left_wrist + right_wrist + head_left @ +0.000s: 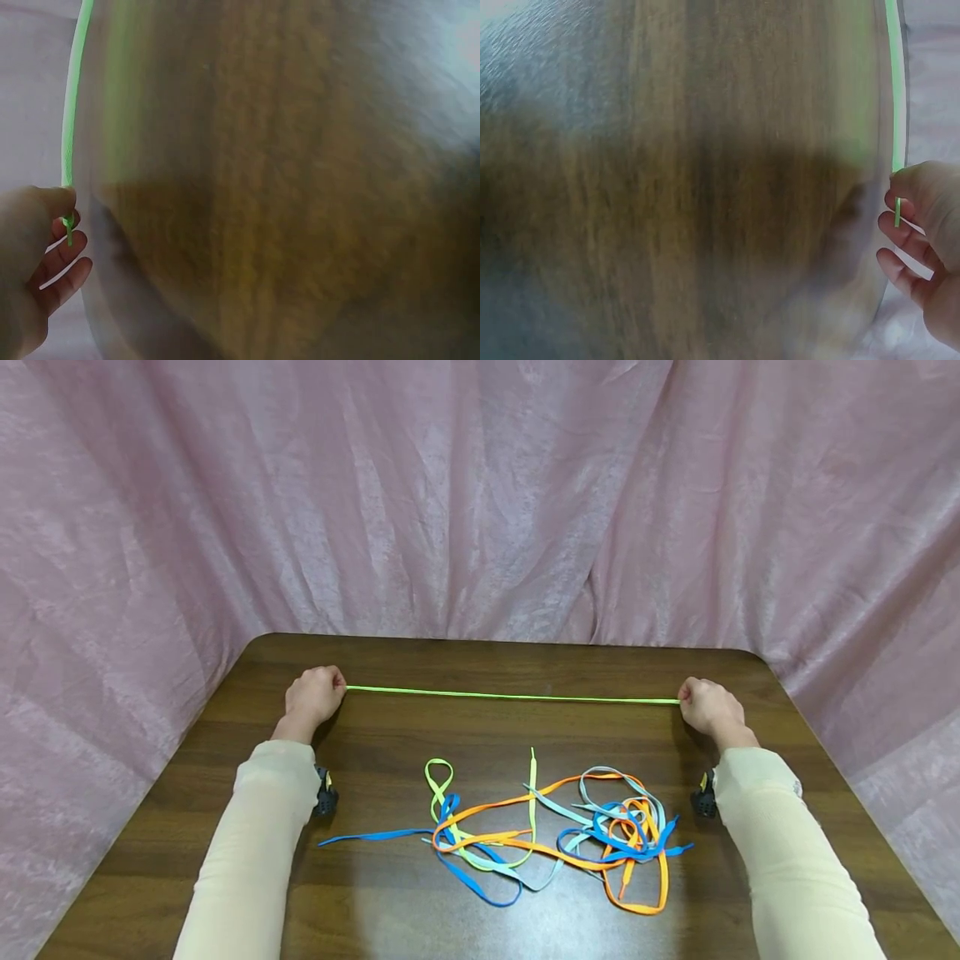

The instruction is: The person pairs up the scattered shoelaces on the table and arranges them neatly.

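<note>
A green shoelace (510, 697) runs straight and taut from side to side near the far end of the table. My left hand (315, 695) pinches its left end between thumb and index finger. In the left wrist view a knotted bit of the lace (69, 225) pokes out below the left thumb. My right hand (708, 703) pinches the other end the same way; a short tip (897, 212) shows beneath the right thumb in the right wrist view. The remaining fingers of both hands are loosely bent.
Nearer to me lies a tangle of shoelaces on the brown wooden table (390, 910): an orange lace (480, 807), blue laces (390, 835), pale blue laces (551, 806) and a yellow-green lace (533, 777). A pink curtain (480, 510) hangs behind the table and along its sides.
</note>
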The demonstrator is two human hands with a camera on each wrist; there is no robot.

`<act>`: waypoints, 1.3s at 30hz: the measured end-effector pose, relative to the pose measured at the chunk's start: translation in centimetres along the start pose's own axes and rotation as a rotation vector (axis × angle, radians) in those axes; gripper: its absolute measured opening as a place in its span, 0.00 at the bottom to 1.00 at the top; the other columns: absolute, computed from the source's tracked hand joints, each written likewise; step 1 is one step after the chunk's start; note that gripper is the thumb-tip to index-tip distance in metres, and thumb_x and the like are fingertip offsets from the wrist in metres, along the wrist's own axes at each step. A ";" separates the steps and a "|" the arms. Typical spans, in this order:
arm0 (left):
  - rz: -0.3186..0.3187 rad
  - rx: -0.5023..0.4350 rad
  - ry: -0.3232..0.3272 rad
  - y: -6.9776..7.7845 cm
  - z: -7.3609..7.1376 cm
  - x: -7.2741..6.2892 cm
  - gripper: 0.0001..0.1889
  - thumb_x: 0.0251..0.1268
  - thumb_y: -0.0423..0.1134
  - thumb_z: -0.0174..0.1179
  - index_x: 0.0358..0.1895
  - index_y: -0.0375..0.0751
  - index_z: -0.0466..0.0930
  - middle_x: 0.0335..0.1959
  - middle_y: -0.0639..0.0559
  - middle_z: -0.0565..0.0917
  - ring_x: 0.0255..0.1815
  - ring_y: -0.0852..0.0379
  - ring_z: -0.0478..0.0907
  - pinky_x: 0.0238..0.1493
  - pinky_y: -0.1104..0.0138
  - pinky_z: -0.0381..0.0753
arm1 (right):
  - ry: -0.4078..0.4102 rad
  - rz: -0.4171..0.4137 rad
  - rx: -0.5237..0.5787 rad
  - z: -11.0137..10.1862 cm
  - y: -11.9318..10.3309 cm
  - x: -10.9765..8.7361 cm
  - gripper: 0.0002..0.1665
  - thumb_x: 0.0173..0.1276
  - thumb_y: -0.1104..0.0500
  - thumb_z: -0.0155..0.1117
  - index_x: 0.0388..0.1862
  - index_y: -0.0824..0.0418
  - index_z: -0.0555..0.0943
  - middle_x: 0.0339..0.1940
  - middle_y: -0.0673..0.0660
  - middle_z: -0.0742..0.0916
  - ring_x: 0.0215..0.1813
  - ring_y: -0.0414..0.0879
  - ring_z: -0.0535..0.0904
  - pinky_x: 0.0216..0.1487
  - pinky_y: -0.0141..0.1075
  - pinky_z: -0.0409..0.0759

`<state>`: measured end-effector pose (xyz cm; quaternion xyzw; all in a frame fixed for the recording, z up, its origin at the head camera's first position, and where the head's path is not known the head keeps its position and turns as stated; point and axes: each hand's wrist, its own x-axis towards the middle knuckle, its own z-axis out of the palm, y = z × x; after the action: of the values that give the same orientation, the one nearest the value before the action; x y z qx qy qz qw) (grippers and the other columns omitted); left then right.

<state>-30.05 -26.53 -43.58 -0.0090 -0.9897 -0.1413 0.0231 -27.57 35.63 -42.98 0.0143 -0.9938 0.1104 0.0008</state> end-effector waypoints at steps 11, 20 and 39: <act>-0.018 0.008 -0.007 0.7 -0.1 1.0 0.05 0.59 0.36 0.50 0.31 0.43 0.76 0.35 0.42 0.80 0.34 0.40 0.77 0.28 0.52 0.72 | -0.057 0.010 -0.018 -0.2 0.0 0.9 0.05 0.57 0.61 0.50 0.31 0.59 0.74 0.35 0.61 0.79 0.37 0.59 0.76 0.28 0.49 0.71; -0.027 0.019 -0.023 1.1 -0.1 1.7 0.05 0.60 0.37 0.52 0.30 0.44 0.75 0.33 0.44 0.79 0.33 0.43 0.76 0.26 0.55 0.71 | -0.108 0.030 -0.014 -0.3 -0.2 0.9 0.05 0.56 0.61 0.50 0.30 0.59 0.74 0.36 0.63 0.80 0.38 0.60 0.75 0.26 0.48 0.71; -0.013 0.050 -0.134 0.8 -0.3 1.2 0.05 0.59 0.38 0.54 0.35 0.43 0.77 0.41 0.42 0.77 0.42 0.43 0.74 0.33 0.52 0.73 | -0.100 0.008 -0.004 0.2 -0.5 0.7 0.10 0.58 0.59 0.51 0.38 0.61 0.74 0.42 0.67 0.74 0.45 0.66 0.72 0.34 0.54 0.72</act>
<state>-31.25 -25.87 -42.98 -0.0116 -0.9922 -0.1159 -0.0441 -28.23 35.07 -43.04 0.0157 -0.9929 0.1074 -0.0491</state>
